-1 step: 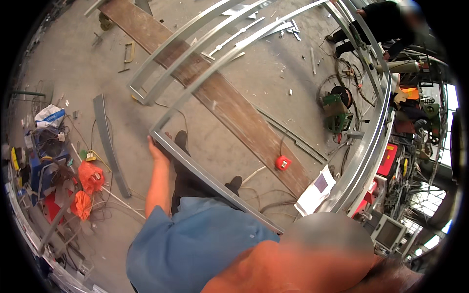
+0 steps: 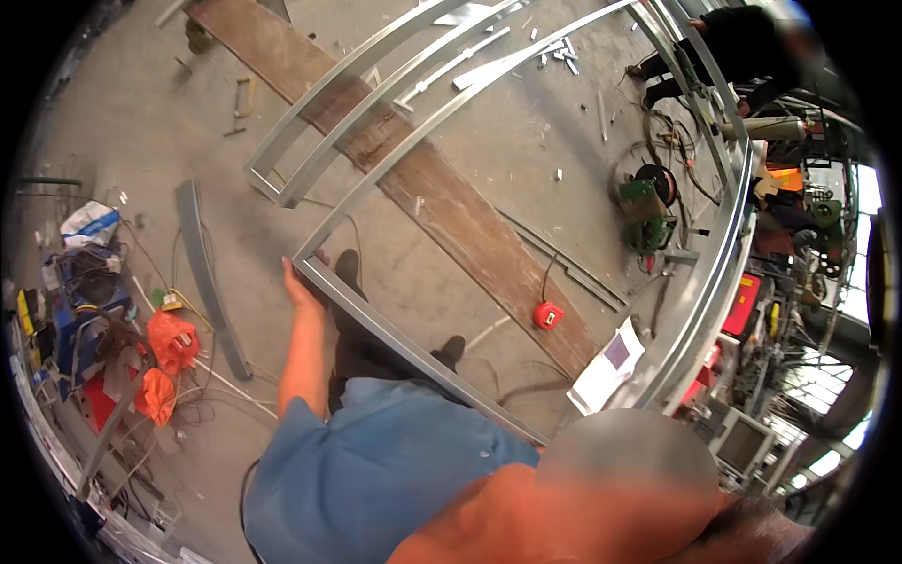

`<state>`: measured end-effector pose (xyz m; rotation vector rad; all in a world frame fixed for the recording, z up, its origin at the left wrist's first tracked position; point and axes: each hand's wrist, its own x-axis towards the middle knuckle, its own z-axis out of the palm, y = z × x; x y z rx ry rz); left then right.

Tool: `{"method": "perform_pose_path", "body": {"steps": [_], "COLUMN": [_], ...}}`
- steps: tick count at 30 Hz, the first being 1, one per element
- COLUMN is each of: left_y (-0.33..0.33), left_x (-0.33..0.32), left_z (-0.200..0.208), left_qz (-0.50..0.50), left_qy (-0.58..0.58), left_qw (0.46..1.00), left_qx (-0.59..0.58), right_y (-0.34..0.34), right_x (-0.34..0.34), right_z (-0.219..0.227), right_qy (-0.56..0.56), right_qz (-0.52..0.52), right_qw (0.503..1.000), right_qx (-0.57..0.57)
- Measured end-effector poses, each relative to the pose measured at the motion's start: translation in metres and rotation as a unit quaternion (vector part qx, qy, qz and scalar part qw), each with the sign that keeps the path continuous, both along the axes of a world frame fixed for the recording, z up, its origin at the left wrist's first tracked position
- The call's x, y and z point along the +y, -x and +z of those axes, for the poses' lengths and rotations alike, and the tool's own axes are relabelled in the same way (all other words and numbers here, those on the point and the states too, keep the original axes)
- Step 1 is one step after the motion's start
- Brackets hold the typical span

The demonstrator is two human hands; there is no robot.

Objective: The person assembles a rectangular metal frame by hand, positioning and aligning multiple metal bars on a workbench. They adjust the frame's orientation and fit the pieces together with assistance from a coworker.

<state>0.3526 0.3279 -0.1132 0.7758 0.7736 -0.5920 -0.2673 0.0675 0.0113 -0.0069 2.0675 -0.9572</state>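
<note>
My left hand is at the near-left corner of a grey metal frame, its fingers curled round the outer edge of the bar. This bar runs from that corner down to the right, across the front of my body. From the same corner another bar rises toward the far right, above a brown plank. Beside it on the far side stand two more bent metal bars joined at their near ends. My right hand is not visible; my body and a blurred area cover the lower right.
A long brown plank carries a red tape measure and a white sheet. Cables and a green machine lie right; a person bends beyond. At left are a loose metal strip, orange bags and tangled cords.
The corner of the metal frame and my left hand have shifted very slightly in the picture. The floor things have moved a little too, and my hold is the same.
</note>
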Motion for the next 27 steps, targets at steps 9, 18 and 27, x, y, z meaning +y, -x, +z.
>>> {"method": "perform_pose_path", "body": {"steps": [9,18,27], "left_y": [-0.056,-0.062,-0.02], "left_x": [-0.003,0.015,0.063], "left_z": [-0.004,-0.028,-0.065], "left_qz": [-0.152,-0.164,-0.665], "left_qy": [0.019,0.047,-0.049], "left_qw": [0.986,0.974,0.628], "left_qx": [0.058,0.15,-0.401], "right_y": [-0.169,-0.195,-0.143], "right_x": [0.061,0.082,0.074], "right_z": [-0.06,-0.052,-0.11], "right_qy": [-0.071,0.059,0.115], "right_qz": [0.008,0.032,-0.162], "right_qw": [0.997,0.989,0.98], "right_qx": [0.031,-0.132,-0.013]}}
